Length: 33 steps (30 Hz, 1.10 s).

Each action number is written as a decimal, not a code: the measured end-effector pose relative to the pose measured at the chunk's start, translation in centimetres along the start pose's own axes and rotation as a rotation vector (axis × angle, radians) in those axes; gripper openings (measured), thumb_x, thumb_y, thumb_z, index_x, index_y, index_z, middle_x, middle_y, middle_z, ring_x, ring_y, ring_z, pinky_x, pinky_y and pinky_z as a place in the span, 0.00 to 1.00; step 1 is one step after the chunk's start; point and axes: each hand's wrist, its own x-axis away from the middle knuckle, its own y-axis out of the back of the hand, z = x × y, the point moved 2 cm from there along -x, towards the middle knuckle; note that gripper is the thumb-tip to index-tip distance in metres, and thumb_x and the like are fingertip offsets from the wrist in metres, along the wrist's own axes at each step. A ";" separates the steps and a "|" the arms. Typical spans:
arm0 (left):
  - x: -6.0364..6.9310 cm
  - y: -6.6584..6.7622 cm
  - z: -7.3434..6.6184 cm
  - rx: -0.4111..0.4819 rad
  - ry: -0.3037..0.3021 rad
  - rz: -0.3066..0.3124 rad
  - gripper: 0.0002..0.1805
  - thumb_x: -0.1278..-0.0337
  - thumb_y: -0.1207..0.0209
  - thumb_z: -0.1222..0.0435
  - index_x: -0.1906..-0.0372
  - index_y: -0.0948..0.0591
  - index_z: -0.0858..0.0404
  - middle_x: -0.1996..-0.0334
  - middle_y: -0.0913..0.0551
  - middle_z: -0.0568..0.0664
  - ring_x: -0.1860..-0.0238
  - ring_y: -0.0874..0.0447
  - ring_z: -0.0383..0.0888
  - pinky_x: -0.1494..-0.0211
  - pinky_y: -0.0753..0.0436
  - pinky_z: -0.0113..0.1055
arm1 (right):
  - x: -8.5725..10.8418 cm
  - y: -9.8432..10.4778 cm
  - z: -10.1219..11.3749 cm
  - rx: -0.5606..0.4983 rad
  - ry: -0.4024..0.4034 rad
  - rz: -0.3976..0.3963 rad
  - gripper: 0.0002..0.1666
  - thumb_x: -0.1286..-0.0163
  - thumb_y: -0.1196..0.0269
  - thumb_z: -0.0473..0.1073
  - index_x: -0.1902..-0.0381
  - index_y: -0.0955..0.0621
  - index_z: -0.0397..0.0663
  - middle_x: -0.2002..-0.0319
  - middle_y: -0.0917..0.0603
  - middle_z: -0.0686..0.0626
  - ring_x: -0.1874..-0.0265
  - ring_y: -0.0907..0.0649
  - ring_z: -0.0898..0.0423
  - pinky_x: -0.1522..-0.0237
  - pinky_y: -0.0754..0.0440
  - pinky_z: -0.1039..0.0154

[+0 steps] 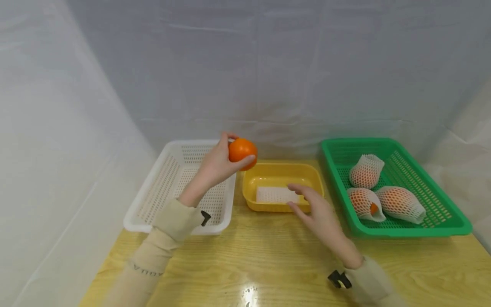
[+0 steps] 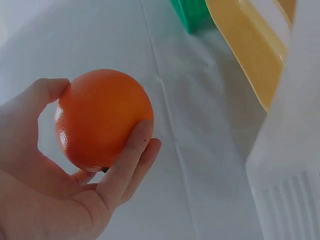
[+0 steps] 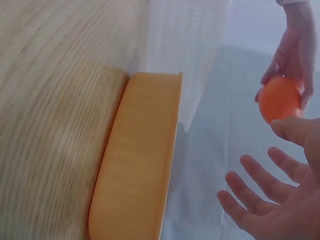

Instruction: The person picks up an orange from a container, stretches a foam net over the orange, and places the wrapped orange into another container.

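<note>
My left hand (image 1: 219, 164) grips an orange (image 1: 243, 152) between thumb and fingers, held up above the inner edge of the white basket (image 1: 130, 217). In the left wrist view the whole glossy orange (image 2: 104, 120) shows, its small stem end near the palm. My right hand (image 1: 320, 215) holds nothing; its fingers are spread apart over the right part of the yellow tray (image 1: 264, 207). A white mesh foam sleeve (image 1: 276, 194) lies flat in that tray. From the right wrist view, the right hand (image 3: 280, 195) has its palm toward the orange, apart from it.
At the right, a green basket (image 1: 406, 231) contains three orange fruits in white foam nets, among them a netted fruit (image 1: 366, 172) at the back. All the containers stand on a wooden table (image 1: 245, 256). White sheeting (image 1: 253, 64) hangs behind and at the sides.
</note>
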 end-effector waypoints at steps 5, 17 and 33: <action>1.2 -2.0 -1.9 0.000 -0.114 0.038 0.41 0.38 0.36 0.44 0.25 0.36 0.54 0.36 0.25 0.57 0.46 0.19 0.54 0.47 0.16 0.51 | -0.6 -0.4 0.8 -0.161 -0.069 0.018 0.30 0.30 0.32 0.36 0.32 0.27 0.43 0.42 0.17 0.43 0.48 0.16 0.43 0.47 0.16 0.43; 4.0 -7.8 -4.4 0.192 -0.114 0.022 0.38 0.38 0.34 0.47 0.33 0.39 0.58 0.40 0.25 0.59 0.51 0.18 0.54 0.49 0.15 0.46 | -0.5 -0.8 1.9 -0.588 -0.215 -0.042 0.29 0.18 0.49 0.39 0.24 0.39 0.37 0.33 0.27 0.33 0.47 0.17 0.58 0.45 0.18 0.69; 5.6 -9.5 -3.9 0.322 -0.261 0.136 0.42 0.43 0.27 0.54 0.27 0.34 0.57 0.31 0.28 0.49 0.38 0.22 0.47 0.40 0.18 0.37 | 0.7 1.7 0.8 -0.614 -0.126 -0.066 0.41 0.36 0.33 0.30 0.27 0.32 0.40 0.32 0.29 0.55 0.47 0.18 0.63 0.46 0.18 0.70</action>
